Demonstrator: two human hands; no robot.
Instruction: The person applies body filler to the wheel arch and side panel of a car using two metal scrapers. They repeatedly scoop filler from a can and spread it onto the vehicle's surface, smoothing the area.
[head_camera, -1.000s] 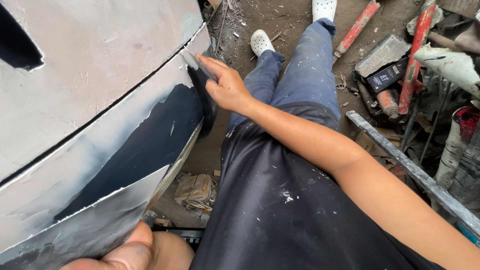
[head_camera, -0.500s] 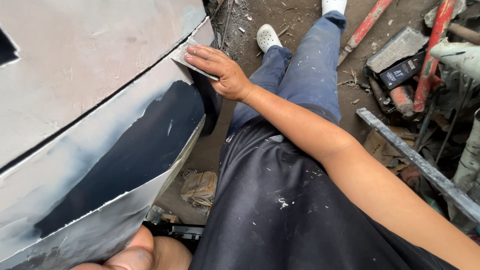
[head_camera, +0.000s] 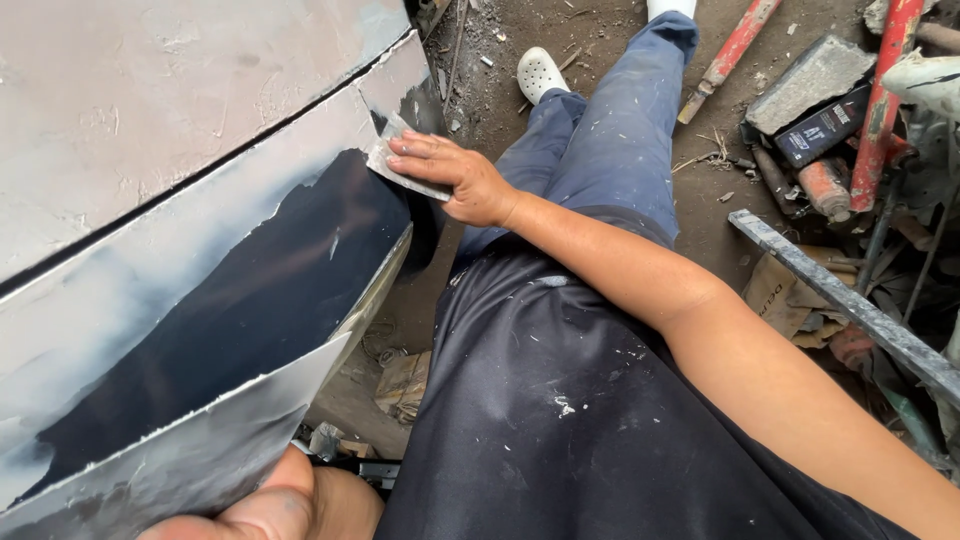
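Head view, right hand fingers pressing sanding sheet flat on car panel, left hand closure unclear, red bars nearby.

At your upper right, black flat box with pale label, lying on dirt beside grey block, brown printed cardboard below it, crumpled carton by your knee

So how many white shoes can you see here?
2: one white shoe on the dirt beside the car panel, another cut off at the top edge.
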